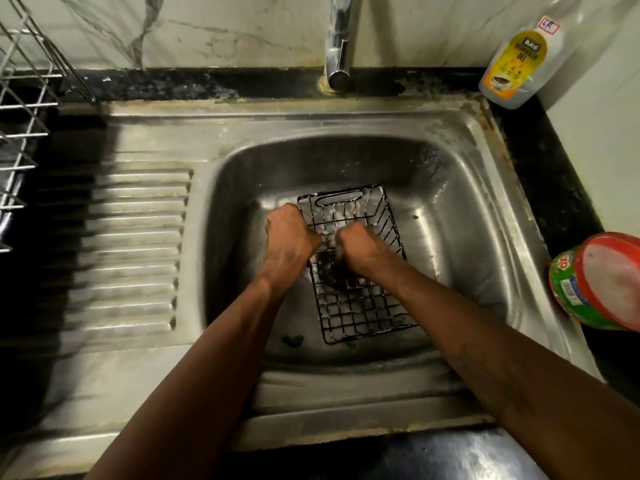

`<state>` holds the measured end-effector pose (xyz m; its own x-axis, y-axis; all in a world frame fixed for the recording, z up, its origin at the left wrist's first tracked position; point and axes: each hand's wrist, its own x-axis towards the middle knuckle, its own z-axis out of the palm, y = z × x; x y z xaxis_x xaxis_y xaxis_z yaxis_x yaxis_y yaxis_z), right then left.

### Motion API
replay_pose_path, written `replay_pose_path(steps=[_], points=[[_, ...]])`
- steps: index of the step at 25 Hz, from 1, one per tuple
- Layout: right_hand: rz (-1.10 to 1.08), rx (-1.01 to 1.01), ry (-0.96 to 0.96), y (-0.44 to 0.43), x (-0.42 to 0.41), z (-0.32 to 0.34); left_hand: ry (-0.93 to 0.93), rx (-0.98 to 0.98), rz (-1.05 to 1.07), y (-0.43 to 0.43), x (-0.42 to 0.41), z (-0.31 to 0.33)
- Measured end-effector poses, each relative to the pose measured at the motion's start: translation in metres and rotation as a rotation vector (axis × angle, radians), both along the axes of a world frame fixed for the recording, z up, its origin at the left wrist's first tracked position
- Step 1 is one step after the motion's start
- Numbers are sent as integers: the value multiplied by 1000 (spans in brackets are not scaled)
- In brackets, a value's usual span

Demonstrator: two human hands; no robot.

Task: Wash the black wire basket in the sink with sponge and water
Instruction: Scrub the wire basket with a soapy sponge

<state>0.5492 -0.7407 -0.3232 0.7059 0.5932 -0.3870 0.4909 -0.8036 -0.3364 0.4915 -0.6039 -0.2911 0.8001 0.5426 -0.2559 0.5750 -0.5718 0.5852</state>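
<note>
At the far left a silver wire dish rack (24, 133) stands on the dark counter, beside the ribbed draining board (135, 251) of the steel sink (485, 202). My left hand (289, 237) is closed around the left rim of the black wire basket (360, 306), which lies in the sink bowl with white foam on its wires. My right hand (360, 245) is closed in a fist inside the basket, pressing down on something dark; I cannot tell if this is the sponge, because my fingers hide it. My two forearms cover part of the basket's middle. Behind the bowl the chrome tap (337, 43) rises at the marble wall. At the back right corner stands a dishwash bottle (519, 60); its yellow label reads "DISHWASH GEL", the brand above I read perhaps as "BAY6". On the right counter a green tub (588, 285) with a red rim lies tilted; only the letters "XO" are visible.
</note>
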Motion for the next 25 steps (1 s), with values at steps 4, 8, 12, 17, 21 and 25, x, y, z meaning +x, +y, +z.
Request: replay_pose_path(steps=[4,8,12,17,21,25], points=[[3,-48,-30,-4,-8,14,-21,-30,-13,5,-2,1],[-293,204,122,-18,-24,29,5,234,-90,5,-8,12],[-589,428,119,-31,-22,54,-12,438,-224,-24,2,36],[-673,305,182,-30,-11,59,-14,356,-342,-57,33,23],[-796,346,188,-34,-4,57,-116,-76,-187,-70,53,14],[-834,464,89,-40,-7,61,128,-907,333,-86,96,21]])
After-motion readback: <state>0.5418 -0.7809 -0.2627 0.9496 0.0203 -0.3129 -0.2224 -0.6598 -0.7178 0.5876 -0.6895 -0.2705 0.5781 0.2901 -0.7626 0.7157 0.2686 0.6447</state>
